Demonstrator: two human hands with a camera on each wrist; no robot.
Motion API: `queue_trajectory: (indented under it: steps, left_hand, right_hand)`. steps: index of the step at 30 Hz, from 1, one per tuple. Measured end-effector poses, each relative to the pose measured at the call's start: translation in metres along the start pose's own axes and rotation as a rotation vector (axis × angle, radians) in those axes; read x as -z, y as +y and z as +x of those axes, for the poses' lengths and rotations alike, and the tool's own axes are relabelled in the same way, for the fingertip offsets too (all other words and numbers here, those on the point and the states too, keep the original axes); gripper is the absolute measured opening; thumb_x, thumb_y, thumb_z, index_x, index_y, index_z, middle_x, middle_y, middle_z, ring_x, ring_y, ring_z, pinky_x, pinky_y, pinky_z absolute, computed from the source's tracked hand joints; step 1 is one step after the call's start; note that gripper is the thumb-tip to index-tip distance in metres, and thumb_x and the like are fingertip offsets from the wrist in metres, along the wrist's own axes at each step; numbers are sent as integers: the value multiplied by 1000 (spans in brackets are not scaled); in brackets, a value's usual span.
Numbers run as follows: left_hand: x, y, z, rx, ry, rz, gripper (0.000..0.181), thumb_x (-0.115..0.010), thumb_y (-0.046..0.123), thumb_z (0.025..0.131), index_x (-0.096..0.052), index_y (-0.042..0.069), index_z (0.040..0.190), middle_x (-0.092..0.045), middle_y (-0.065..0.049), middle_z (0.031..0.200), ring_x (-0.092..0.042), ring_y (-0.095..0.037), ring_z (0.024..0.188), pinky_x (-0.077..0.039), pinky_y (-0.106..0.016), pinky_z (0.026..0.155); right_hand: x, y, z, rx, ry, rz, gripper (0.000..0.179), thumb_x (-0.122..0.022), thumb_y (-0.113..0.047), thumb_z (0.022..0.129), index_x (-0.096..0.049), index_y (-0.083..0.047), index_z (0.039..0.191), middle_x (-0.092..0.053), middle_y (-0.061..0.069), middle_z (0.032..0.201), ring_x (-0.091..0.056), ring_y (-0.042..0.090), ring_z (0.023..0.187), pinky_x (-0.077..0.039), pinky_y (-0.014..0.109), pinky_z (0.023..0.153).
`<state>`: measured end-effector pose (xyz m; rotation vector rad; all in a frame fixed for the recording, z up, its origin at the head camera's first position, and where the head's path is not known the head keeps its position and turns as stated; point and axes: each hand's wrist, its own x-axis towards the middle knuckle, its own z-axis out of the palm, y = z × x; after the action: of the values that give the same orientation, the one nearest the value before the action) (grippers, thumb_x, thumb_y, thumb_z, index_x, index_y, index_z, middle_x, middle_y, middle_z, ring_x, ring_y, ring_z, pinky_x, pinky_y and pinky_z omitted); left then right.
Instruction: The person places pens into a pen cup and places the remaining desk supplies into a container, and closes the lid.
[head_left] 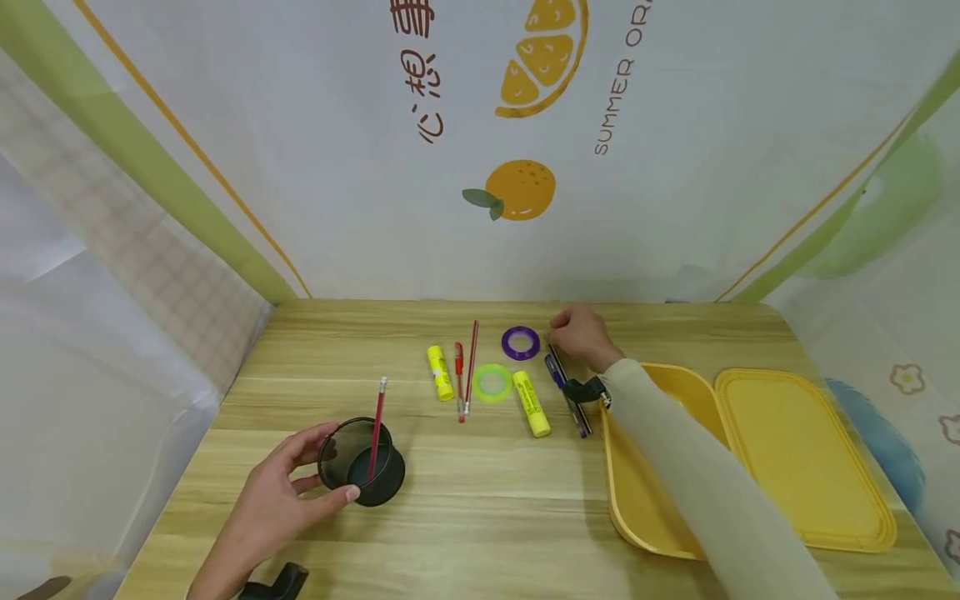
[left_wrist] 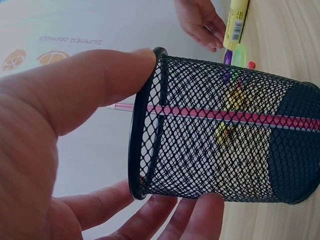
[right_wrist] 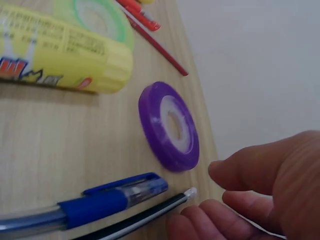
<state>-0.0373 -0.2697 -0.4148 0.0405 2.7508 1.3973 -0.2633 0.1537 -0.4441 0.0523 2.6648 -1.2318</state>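
My left hand (head_left: 258, 504) holds a black mesh pen holder (left_wrist: 200, 150) near its rim, thumb on one side and fingers on the other. A red pencil (head_left: 377, 421) with a white end leans inside it. At the back right of the table, my right hand (head_left: 585, 337) is beside the tip of a black pencil (right_wrist: 145, 217), thumb spread from the fingers and nothing gripped between them. A blue pen (right_wrist: 95, 207) lies along that pencil. Close to the right thumb is a roll of purple tape (right_wrist: 155, 125).
Left of the right hand lie a green tape roll (head_left: 492, 383), two yellow glue sticks (head_left: 531, 404), a red pen (head_left: 460, 379) and another red pencil (head_left: 472, 362). Under the right forearm stands a yellow box (head_left: 626, 500), its lid (head_left: 810, 458) to the right. A printed curtain (head_left: 360, 208) hangs behind.
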Motion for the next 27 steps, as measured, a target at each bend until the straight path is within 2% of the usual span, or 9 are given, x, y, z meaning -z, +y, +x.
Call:
queue_trajectory:
  steps: [3,9,14,16,19,27]
  left_hand:
    - [0,0,0,-4,4,-10,85,-97,26,77,-55,14,150,-67,-13,133,-65,-5,113,-61,-20,86]
    - [0,-1,0,-9,7,-20,85,-98,25,77,-55,14,150,-67,-14,133,-65,-6,112,-61,-20,86]
    - [-1,-2,-1,-15,12,-26,85,-98,24,77,-55,14,150,-67,-14,133,-65,-4,113,-61,-20,87]
    - [-1,-2,-1,-16,14,-28,85,-98,23,77,-55,14,150,-67,-14,133,-65,-4,113,-61,-20,87]
    - [0,-2,-1,-16,16,-27,85,-98,24,77,-55,14,150,-67,-13,133,-65,-4,113,-61,-20,87]
    - [0,-2,-1,1,10,-26,86,-98,26,77,-54,14,150,-66,-12,133,-65,-6,112,-61,-21,86]
  right_hand:
    - [-2,2,1,-14,-5,-33,36,-71,-16,97,-70,4,127,-71,23,126,-69,32,104,-61,43,90]
    - [-5,4,3,-11,-15,-81,24,-73,-14,95,-77,2,111,-76,16,100,-65,18,72,-54,27,64]
    - [-7,5,5,-40,-18,-114,13,-74,-14,94,-76,-3,88,-69,5,71,-58,14,56,-48,25,52]
    - [-7,4,5,-51,-18,-128,18,-73,-14,93,-71,-6,77,-62,1,62,-55,13,52,-46,25,50]
    - [-8,4,6,-64,-20,-151,24,-73,-14,93,-68,-7,70,-57,-1,57,-53,13,50,-45,24,48]
    - [-8,2,5,-71,-29,-176,36,-68,-11,94,-58,-12,59,-53,-1,52,-53,14,47,-46,24,47]
